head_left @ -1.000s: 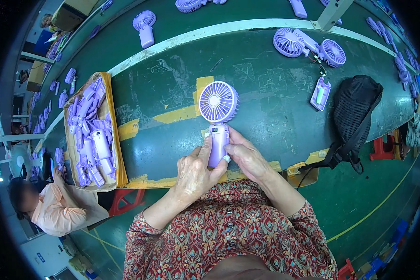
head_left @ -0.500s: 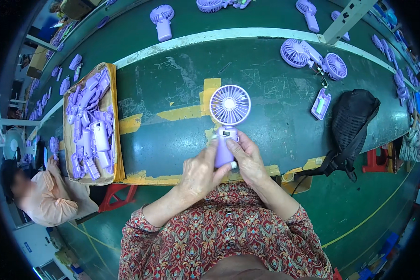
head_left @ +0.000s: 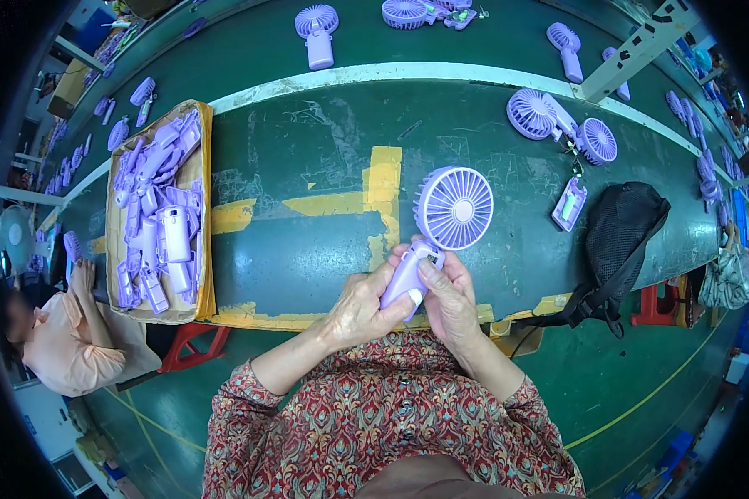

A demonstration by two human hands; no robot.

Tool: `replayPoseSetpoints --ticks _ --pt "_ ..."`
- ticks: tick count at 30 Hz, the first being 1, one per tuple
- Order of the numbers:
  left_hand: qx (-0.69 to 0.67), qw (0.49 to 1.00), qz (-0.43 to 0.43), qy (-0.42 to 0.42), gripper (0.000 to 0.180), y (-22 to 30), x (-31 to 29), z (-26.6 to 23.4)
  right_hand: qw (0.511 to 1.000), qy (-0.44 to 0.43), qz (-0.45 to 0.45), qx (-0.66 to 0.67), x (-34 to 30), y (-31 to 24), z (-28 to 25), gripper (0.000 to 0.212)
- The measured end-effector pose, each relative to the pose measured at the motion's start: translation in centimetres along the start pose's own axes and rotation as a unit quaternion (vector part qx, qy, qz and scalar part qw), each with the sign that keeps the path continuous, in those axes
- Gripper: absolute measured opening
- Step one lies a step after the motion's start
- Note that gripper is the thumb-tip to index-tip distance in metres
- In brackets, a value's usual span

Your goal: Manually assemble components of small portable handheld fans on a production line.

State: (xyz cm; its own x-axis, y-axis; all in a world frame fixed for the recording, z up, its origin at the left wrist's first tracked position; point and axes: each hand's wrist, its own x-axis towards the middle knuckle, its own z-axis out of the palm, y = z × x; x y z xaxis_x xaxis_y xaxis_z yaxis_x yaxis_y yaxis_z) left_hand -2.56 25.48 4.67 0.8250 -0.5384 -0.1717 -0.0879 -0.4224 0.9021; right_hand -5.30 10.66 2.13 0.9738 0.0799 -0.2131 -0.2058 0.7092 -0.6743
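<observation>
I hold a purple hand-held fan [head_left: 441, 224] over the near edge of the green workbench [head_left: 308, 158], its round head tilted up and to the right. My left hand [head_left: 359, 306] wraps the lower part of the handle from the left. The fingers of my right hand [head_left: 448, 293] press on the handle from the right, thumb on its front.
A cardboard tray [head_left: 201, 208] full of purple fan parts sits at the left. Two more fans [head_left: 558, 125] and a purple part [head_left: 568, 204] lie at the right beside a black mesh bag [head_left: 628, 233]. Further fans [head_left: 316, 32] stand on the conveyor behind. A person [head_left: 58, 333] sits at the lower left.
The fan has tilted from upright to leaning right, its head swinging to the right. Both hands have stayed on the handle.
</observation>
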Motion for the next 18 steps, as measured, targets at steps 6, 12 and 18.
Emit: replayPoseSetpoints --ticks 6,12,18 --pt "-0.095 0.992 -0.079 -0.009 0.032 -1.4 0.6 -0.2 0.999 0.0 0.037 -0.016 1.6 -0.4 0.0 0.042" --pt "-0.265 0.959 -0.064 0.076 0.018 -1.2 4.6 -5.8 0.984 -0.046 0.05 -0.164 5.9 -1.9 -0.8 0.045" --pt "0.351 0.863 0.005 0.362 0.033 0.2 12.2 -16.9 0.846 -0.067 -0.045 -0.528 11.6 -6.6 -3.7 0.037"
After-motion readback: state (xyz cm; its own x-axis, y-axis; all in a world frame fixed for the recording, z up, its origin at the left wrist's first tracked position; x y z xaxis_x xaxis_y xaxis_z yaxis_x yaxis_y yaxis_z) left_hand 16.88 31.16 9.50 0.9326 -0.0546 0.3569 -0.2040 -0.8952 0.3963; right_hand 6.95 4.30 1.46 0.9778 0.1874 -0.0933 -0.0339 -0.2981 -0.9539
